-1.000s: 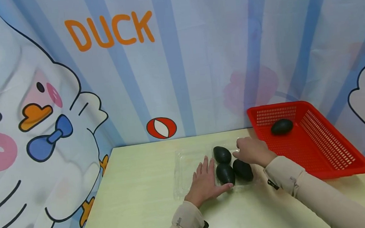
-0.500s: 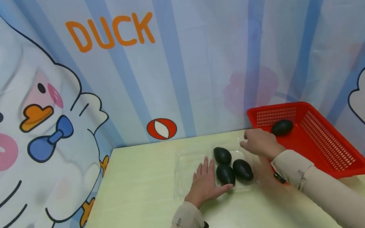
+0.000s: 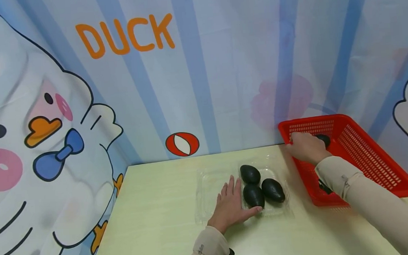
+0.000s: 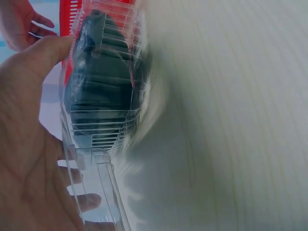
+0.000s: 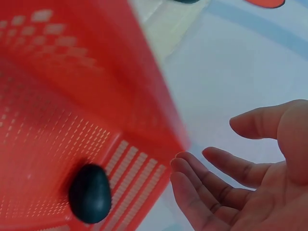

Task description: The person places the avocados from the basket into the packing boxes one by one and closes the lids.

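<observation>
Three dark green avocados sit in the right half of a clear plastic clamshell box, whose other half lies spread out to the left. My left hand rests on the box with fingers extended, thumb along the front rim beside the nearest avocado. In the left wrist view the avocados show through the ribbed side wall. Over the left rim of the red basket is my right hand, fingers relaxed and holding nothing. One more avocado lies in the basket, partly hidden behind that hand in the head view.
The red basket stands at the back right of the pale wooden table. A curtain printed with ducks and blue stripes hangs right behind the table's far edge.
My right hand has moved away from the avocados in the box, rightward to over the basket's rim. My left hand stays on the box, and the three avocados there lie still.
</observation>
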Motion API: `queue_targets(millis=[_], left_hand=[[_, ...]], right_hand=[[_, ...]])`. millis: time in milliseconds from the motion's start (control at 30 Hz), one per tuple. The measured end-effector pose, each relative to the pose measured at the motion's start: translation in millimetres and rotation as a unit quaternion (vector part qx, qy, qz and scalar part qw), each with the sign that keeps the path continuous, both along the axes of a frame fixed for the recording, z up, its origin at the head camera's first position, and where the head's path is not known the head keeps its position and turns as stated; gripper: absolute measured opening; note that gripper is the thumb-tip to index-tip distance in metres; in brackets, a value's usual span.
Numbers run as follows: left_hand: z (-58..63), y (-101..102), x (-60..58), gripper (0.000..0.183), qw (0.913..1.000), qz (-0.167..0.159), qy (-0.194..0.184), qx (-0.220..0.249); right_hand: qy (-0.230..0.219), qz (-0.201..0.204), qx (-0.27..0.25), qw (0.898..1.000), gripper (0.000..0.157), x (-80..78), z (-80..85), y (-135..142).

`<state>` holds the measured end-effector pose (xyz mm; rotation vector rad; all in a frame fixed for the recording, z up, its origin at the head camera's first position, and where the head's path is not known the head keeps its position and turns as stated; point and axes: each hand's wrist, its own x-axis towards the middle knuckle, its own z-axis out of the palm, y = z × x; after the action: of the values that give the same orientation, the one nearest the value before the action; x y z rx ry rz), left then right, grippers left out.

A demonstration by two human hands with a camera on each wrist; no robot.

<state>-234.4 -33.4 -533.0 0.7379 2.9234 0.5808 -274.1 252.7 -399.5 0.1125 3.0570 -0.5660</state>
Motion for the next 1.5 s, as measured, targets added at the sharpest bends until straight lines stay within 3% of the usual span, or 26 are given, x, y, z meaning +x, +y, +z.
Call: queue_targets(millis=[400,633,967,1133,1400,1500], left_hand=[[4.7,-0.5,1.0,0.112,1.0,-0.004,-0.001,-0.006],[7.6,-1.3,2.2,0.112,0.9999,0.002,-0.001,-0.01],[1.2,-1.2,-0.3,0.113,0.9999,0.004,-0.004,-0.013],[2.4,-0.9,-0.2,0.113,0.9998,0.004,-0.01,-0.018],[1.7,-1.1,0.1,0.113,0.9997,0.004,-0.007,-0.021],[0.0,-0.8,-0.8,0.113,0.9997,0.004,-0.005,-0.023]], right_hand=[[-0.003,0.004,0.028,1.0,0.023,-23.7,-20.1,47.2],[-0.006,0.004,0.063,0.998,0.054,-35.5,-30.7,64.0],[-0.002,0.018,0.114,0.993,0.063,-38.5,-58.2,86.1],[-0.023,0.022,0.112,0.993,0.064,-39.1,-69.3,93.2],[-0.018,0.014,0.075,0.997,0.051,-41.0,-70.3,99.9],[-0.008,0.016,0.092,0.996,0.048,-42.1,-72.3,101.4]])
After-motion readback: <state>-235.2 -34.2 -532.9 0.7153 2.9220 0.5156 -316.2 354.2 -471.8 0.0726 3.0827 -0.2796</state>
